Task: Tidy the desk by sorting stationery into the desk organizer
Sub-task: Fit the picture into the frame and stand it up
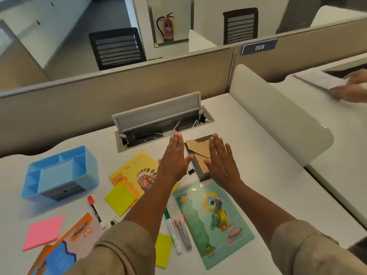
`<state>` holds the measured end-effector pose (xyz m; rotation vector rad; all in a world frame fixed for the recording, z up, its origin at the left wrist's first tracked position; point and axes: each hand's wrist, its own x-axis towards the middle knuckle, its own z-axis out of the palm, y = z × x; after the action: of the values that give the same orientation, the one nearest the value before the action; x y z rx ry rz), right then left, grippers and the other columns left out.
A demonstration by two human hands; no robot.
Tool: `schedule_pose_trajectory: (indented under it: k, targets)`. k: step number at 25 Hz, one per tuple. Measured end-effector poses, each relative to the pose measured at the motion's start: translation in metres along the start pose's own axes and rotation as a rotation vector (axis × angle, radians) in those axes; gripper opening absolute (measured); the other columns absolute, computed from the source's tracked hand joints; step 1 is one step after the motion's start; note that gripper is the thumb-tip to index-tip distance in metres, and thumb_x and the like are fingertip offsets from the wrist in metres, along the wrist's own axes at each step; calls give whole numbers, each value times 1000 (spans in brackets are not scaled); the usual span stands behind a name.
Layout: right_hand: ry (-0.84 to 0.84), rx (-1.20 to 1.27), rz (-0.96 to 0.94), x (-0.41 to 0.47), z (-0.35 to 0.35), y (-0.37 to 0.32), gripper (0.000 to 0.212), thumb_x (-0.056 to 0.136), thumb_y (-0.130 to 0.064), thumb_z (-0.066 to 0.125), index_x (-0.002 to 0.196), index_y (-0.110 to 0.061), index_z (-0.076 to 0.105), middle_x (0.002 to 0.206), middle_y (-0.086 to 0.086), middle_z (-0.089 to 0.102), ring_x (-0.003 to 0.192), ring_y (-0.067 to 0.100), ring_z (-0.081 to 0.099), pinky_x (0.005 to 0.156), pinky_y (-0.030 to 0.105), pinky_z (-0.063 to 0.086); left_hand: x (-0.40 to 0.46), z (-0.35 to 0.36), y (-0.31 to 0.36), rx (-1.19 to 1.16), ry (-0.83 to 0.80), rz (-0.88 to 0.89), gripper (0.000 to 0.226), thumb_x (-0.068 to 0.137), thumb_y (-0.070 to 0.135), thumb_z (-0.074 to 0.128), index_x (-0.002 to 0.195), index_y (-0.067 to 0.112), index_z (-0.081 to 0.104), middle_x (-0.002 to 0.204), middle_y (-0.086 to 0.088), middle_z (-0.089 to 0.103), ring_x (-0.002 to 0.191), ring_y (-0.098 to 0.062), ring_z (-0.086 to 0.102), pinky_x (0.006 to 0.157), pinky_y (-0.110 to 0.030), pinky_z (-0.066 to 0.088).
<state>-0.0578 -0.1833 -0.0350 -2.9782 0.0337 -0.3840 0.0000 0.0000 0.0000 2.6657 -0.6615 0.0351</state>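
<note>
Flat hands point(195, 159) hover above scattered stationery point(174, 231).

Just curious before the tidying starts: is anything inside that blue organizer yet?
The blue organizer shows only bare compartments from above. Its dark lower drawer front is visible, but the drawer's inside is hidden.

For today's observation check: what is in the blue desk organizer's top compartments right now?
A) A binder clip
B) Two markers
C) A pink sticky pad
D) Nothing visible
D: the blue desk organizer shows only bare compartments, while the red-capped marker and pink sticky pad lie on the desk.
</note>
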Motion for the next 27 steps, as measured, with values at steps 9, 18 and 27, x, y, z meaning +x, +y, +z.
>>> schedule_pose_trajectory:
  k: [9, 18, 27]
  targets:
    - [-243, 118, 314, -2, 23, 27, 86, 98, -46, 44, 153, -10, -12, 161, 12, -17, 150, 30, -6, 121, 44, 2, 21, 42, -7, 37, -215, -75, 84, 97, 54, 39, 153, 14, -9, 161, -6, -14, 149, -24, 6, 118, -38, 20]
    - [-280, 207, 421, -1, 37, 39, 78, 92, -48, 55, 150, -11, 19, 152, 14, 33, 136, 34, 36, 110, 46, 33, 47, 56, -6, 120, -196, -106, 75, 95, 53, 42, 149, 6, 20, 145, -15, 34, 127, -29, 37, 101, -41, 38]
    - [-308, 196, 494, 11, 35, 40, 61, 89, -47, 60, 138, -17, 38, 135, 9, 46, 119, 30, 45, 92, 43, 43, 66, 69, -7, 47, -210, -197, 69, 95, 57, 38, 141, 6, 34, 134, -14, 42, 122, -29, 39, 98, -44, 38]
